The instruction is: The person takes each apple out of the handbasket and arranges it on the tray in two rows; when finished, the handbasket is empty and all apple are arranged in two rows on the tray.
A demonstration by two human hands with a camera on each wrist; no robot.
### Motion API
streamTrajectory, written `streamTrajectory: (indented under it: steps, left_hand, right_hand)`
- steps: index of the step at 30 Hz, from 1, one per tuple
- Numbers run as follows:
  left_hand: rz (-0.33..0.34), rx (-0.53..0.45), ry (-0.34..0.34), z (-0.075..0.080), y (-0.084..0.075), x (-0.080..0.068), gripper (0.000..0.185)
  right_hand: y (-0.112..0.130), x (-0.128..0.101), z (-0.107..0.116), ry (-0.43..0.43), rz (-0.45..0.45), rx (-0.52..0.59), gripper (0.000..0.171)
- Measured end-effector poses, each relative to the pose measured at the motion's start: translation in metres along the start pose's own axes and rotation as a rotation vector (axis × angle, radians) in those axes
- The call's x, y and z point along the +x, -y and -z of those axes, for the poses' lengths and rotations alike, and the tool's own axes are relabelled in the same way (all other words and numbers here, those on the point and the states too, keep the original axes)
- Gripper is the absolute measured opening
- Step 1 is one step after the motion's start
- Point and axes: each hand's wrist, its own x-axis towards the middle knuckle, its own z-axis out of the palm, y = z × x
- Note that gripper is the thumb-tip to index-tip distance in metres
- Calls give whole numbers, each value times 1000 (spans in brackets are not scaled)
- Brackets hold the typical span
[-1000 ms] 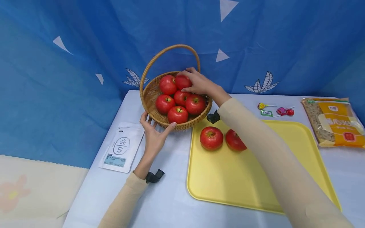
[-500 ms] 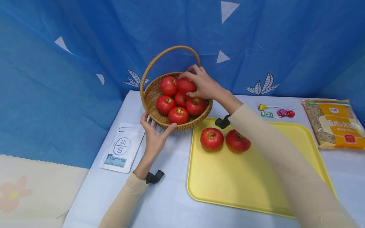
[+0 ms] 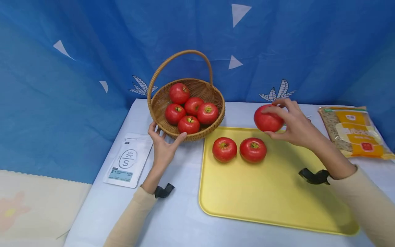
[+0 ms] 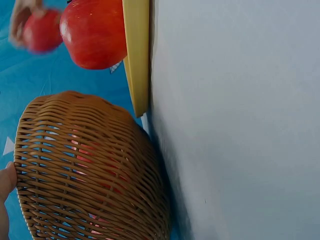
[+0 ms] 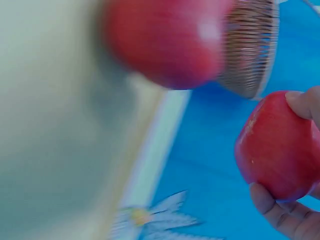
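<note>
My right hand [image 3: 296, 125] holds a red apple [image 3: 267, 119] above the back of the yellow tray [image 3: 265, 195]; in the right wrist view, thumb and fingers grasp that apple [image 5: 277, 145] from opposite sides. Two more apples rest on the tray, a left one [image 3: 224, 149] and a right one [image 3: 253, 150]. With its thumb at the front rim, my left hand [image 3: 164, 149] grips the wicker basket [image 3: 157, 103], which has a tall arched handle and several red apples inside. The basket's woven side [image 4: 85, 165] fills the lower left of the left wrist view, only the thumb showing beside it.
A white pouch [image 3: 128, 161] lies left of the basket. At the right, behind my right arm, is an orange and clear grain bag [image 3: 358, 132]. A blue curtain [image 3: 191, 27] hangs behind the table. The candies at the back are mostly hidden by my right hand.
My right hand has lifted an apple out of the basket's back right and carried it right, over the tray. My left hand keeps its grip on the rim.
</note>
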Motion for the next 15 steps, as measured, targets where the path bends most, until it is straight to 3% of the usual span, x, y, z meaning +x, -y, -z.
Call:
streamTrajectory:
  steps: [8,15]
  left_hand:
    - [38,-5,25,1,-30,-8,102]
    - [54,6,25,1,-34,-10,102]
  right_hand:
    - [-16,-83,-17,107,-111,-26,80]
    - [-11,-108,-32,132,-150,-43,78]
